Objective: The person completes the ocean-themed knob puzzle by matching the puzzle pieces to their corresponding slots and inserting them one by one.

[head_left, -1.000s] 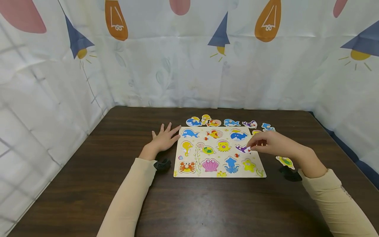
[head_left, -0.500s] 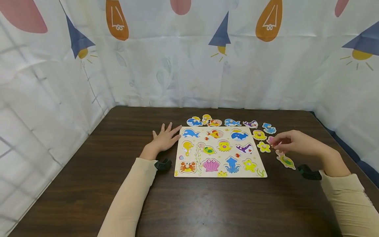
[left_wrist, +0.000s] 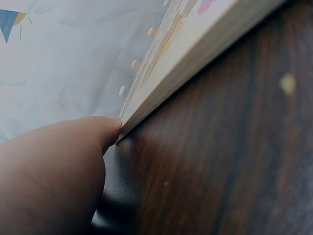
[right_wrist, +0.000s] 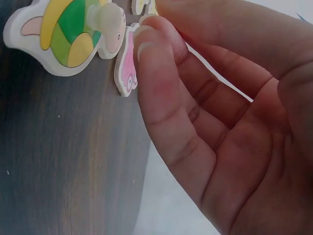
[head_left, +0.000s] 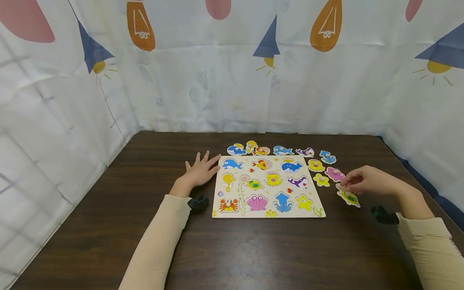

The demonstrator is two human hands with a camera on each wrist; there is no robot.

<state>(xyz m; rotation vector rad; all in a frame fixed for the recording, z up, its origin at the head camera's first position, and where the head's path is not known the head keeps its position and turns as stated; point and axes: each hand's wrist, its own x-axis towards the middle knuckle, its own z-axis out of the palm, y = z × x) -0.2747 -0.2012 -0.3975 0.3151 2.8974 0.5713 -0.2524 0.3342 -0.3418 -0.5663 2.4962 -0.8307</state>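
A wooden sea-animal puzzle board (head_left: pixel 272 192) lies on the dark table. My left hand (head_left: pixel 198 173) rests flat with spread fingers at the board's left edge; in the left wrist view its thumb (left_wrist: pixel 100 128) meets the board's corner. Right of the board, my right hand (head_left: pixel 369 181) is over the head end of a turtle puzzle piece (head_left: pixel 350 197), fingers loosely bent. In the right wrist view the fingertips (right_wrist: pixel 149 44) are apart from the turtle's pale knob (right_wrist: pixel 106 19), with nothing between them. A pink shell piece (head_left: pixel 334 174) lies just beyond.
Yellow octopus (head_left: pixel 316 165), starfish (head_left: pixel 321 180) and blue squid (head_left: pixel 328 157) pieces lie right of the board. Along its far edge are whale (head_left: pixel 283 150), fish (head_left: pixel 261 151) and several other knobbed pieces. The crab (head_left: pixel 228 205) sits in the board. A printed curtain (head_left: pixel 232 96) surrounds the table.
My right hand has moved from over the board's right side, past the pink shell piece, to the turtle piece. The left hand has stayed at the board's edge.
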